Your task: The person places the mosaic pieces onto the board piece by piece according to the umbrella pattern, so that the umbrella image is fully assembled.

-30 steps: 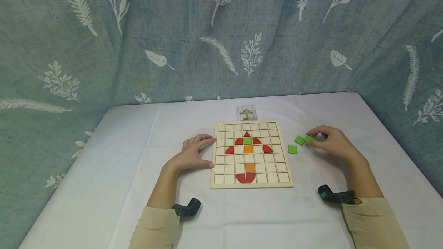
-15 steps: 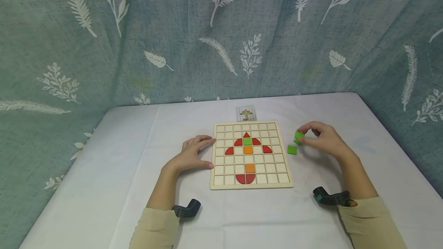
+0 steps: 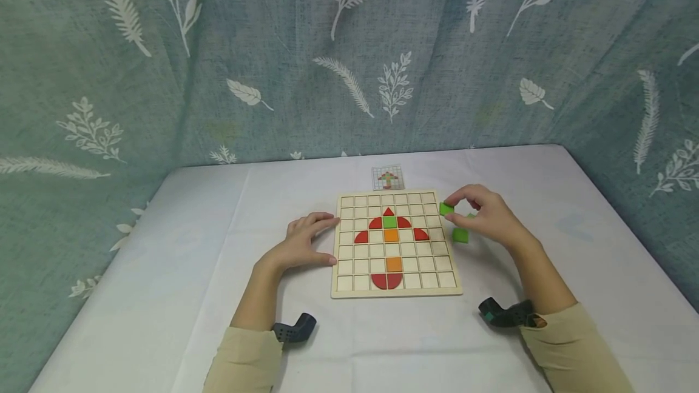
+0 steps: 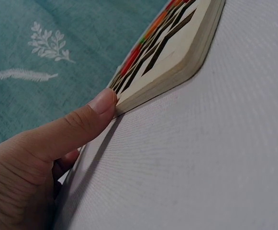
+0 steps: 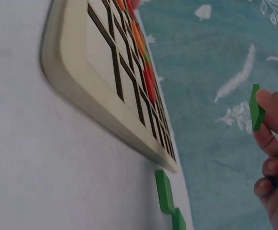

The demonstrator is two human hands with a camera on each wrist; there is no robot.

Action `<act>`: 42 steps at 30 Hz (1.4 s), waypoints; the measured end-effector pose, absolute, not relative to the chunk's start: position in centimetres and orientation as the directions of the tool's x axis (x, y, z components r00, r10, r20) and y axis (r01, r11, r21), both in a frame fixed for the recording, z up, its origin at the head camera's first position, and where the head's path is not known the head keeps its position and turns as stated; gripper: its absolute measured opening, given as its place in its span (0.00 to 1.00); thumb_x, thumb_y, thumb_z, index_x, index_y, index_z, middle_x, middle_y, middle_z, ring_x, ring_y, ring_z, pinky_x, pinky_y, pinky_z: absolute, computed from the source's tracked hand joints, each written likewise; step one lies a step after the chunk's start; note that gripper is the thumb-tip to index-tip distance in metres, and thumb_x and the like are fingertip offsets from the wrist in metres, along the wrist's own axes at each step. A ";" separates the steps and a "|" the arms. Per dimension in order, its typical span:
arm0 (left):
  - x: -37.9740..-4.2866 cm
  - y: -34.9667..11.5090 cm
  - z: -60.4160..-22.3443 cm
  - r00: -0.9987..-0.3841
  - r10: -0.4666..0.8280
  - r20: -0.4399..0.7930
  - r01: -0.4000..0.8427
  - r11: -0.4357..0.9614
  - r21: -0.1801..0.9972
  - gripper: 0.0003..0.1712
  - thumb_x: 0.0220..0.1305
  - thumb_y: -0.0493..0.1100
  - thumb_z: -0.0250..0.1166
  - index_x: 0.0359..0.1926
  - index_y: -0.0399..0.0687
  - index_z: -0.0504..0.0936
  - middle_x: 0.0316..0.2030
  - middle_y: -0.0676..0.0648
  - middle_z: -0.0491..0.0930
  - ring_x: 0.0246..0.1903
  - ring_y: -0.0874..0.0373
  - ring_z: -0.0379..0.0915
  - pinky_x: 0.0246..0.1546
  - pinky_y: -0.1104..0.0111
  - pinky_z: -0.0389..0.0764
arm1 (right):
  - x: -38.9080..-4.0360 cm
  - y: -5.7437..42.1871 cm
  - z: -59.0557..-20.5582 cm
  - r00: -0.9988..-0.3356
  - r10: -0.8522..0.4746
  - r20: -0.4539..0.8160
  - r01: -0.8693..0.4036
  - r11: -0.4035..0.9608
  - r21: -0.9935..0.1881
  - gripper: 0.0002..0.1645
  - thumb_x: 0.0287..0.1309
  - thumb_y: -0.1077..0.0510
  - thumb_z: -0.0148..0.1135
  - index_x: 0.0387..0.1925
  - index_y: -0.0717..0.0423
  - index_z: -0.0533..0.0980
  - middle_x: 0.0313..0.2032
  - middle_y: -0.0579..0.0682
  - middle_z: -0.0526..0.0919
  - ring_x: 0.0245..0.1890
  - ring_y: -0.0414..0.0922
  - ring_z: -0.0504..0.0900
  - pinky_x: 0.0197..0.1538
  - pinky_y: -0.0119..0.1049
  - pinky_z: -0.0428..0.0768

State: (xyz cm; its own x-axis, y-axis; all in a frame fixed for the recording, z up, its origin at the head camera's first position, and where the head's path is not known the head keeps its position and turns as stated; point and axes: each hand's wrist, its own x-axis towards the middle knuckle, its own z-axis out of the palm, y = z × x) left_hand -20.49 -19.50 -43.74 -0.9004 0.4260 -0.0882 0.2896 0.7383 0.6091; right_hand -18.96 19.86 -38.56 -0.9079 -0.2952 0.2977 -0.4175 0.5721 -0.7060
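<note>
My right hand (image 3: 486, 217) pinches a green square tile (image 3: 446, 208) between thumb and fingers, raised at the right edge of the wooden grid board (image 3: 344, 293). In the right wrist view that tile (image 5: 256, 108) stands on edge in the fingertips, above the table. My left hand (image 3: 303, 244) rests along the board's left side, thumb and fingertips spread apart at its edge. The left wrist view has the thumb (image 4: 103, 101) against the board's rim (image 4: 177, 72). Red, orange and green pieces lie in the grid, among them a red triangle (image 3: 388, 211) and a green square (image 3: 389, 222).
Two more green tiles lie right of the board; one tile (image 3: 460, 235) shows plainly, the other is mostly hidden behind my right hand. Behind the board lies a small pattern card (image 3: 388, 178) with a similar figure. A leaf-printed curtain (image 3: 306, 114) hangs beyond the white-covered table (image 3: 164, 296).
My right hand has picked a green tile up from the loose ones and carried it left to the board's right edge. The left hand stays where it was.
</note>
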 end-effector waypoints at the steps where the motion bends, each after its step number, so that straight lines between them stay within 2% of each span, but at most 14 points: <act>1: -20.5 -19.5 -43.7 -0.901 0.426 -0.087 0.290 0.738 0.609 0.52 0.39 0.61 0.76 0.68 0.62 0.66 0.66 0.52 0.60 0.68 0.47 0.44 0.64 0.45 0.48 | -19.0 19.6 -38.6 -0.902 -0.307 0.304 -0.430 0.563 -0.706 0.12 0.50 0.62 0.69 0.38 0.58 0.81 0.39 0.52 0.81 0.42 0.51 0.71 0.44 0.46 0.69; 8: -20.4 -19.4 -43.6 -0.903 0.421 -0.090 0.283 0.739 0.611 0.52 0.38 0.62 0.76 0.68 0.61 0.66 0.66 0.51 0.60 0.68 0.46 0.45 0.64 0.44 0.48 | -19.1 17.7 -38.8 -0.866 -0.396 0.306 -0.486 0.514 -0.707 0.13 0.47 0.64 0.71 0.38 0.58 0.81 0.38 0.50 0.82 0.43 0.54 0.72 0.45 0.48 0.70; 13: -20.3 -19.4 -43.4 -0.902 0.423 -0.086 0.287 0.735 0.614 0.52 0.38 0.62 0.76 0.67 0.60 0.66 0.66 0.50 0.60 0.68 0.46 0.45 0.64 0.44 0.48 | -18.9 16.6 -39.1 -0.853 -0.411 0.321 -0.507 0.508 -0.697 0.13 0.46 0.63 0.71 0.37 0.56 0.81 0.38 0.49 0.82 0.44 0.48 0.71 0.45 0.49 0.71; 20: -20.5 -19.4 -43.6 -0.898 0.433 -0.076 0.297 0.725 0.621 0.52 0.38 0.62 0.76 0.67 0.60 0.67 0.66 0.51 0.60 0.68 0.47 0.46 0.64 0.46 0.48 | -19.1 15.3 -40.4 -0.782 -0.495 0.379 -0.612 0.494 -0.617 0.09 0.47 0.63 0.71 0.32 0.52 0.81 0.37 0.47 0.82 0.44 0.47 0.74 0.47 0.46 0.73; 30: -20.5 -19.4 -43.6 -0.900 0.427 -0.084 0.291 0.734 0.614 0.52 0.38 0.63 0.75 0.67 0.61 0.66 0.66 0.51 0.60 0.68 0.47 0.44 0.64 0.44 0.48 | -19.5 14.6 -41.9 -0.734 -0.542 0.409 -0.674 0.513 -0.531 0.08 0.46 0.60 0.73 0.31 0.53 0.81 0.36 0.46 0.82 0.44 0.48 0.75 0.49 0.46 0.74; 35: -20.6 -19.4 -43.5 -0.899 0.430 -0.084 0.292 0.732 0.615 0.52 0.39 0.62 0.75 0.68 0.61 0.66 0.66 0.51 0.60 0.68 0.47 0.43 0.64 0.44 0.47 | -19.6 14.4 -42.4 -0.736 -0.550 0.396 -0.675 0.546 -0.496 0.08 0.47 0.59 0.72 0.31 0.53 0.82 0.36 0.46 0.82 0.42 0.46 0.76 0.48 0.44 0.74; 42: -20.5 -19.5 -43.6 -0.899 0.430 -0.085 0.288 0.725 0.625 0.52 0.39 0.60 0.76 0.68 0.61 0.66 0.66 0.53 0.60 0.68 0.49 0.44 0.65 0.47 0.46 | -19.6 14.4 -42.7 -0.759 -0.547 0.354 -0.647 0.567 -0.510 0.07 0.48 0.59 0.72 0.32 0.53 0.83 0.38 0.47 0.82 0.42 0.46 0.75 0.48 0.44 0.75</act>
